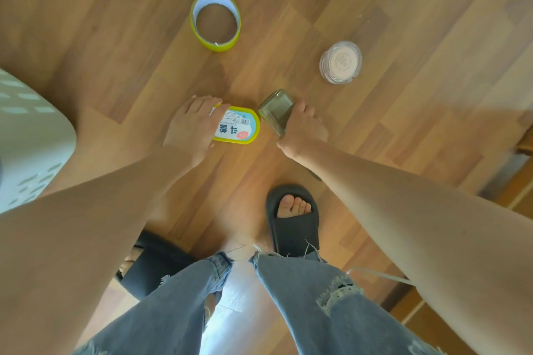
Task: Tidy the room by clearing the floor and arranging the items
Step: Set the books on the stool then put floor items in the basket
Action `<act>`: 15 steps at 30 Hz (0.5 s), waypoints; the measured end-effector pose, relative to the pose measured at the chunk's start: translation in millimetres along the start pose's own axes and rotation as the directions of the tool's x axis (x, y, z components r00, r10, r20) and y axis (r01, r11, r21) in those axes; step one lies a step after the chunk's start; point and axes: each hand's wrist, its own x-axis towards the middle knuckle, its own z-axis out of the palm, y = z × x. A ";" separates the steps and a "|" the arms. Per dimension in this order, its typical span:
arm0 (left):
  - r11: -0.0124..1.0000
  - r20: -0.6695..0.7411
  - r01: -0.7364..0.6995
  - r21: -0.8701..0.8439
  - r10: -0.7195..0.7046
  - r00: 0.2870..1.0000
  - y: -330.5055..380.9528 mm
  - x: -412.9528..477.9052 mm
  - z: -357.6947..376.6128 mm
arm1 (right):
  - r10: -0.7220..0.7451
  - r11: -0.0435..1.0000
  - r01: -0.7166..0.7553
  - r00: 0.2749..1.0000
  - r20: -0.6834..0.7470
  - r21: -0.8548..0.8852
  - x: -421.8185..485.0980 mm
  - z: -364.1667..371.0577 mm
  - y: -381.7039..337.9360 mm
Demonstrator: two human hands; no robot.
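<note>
I look straight down at a wooden floor [403, 23]. My left hand [190, 127] grips a yellow-rimmed oval container with a white and blue label [239, 125], low over the boards. Just to its right, my right hand [302, 130] holds a small clear greenish rectangular box [275, 111] tilted on its edge. Farther away, a yellow tape roll [215, 23] lies flat on the floor. A round clear jar with a pale lid [341, 62] stands at the right, apart from both hands.
A white perforated basket [26, 135] is at the left edge. My feet in black slides [291, 222] stand below the hands, with torn jeans legs. Wooden furniture shows at the right edge [525, 141].
</note>
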 end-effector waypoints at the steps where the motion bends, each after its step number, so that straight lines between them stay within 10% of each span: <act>1: 1.000 -0.004 0.017 -0.018 -0.017 1.000 0.3 2.6 -1.0 | 0.002 1.000 -0.002 1.000 -0.009 -0.002 1.0 0.1 -0.9; 15: 0.916 0.124 0.334 -0.220 -0.314 0.941 13.0 -6.9 -30.3 | 0.016 1.000 -0.015 1.000 -0.004 0.002 -16.6 -22.9 6.6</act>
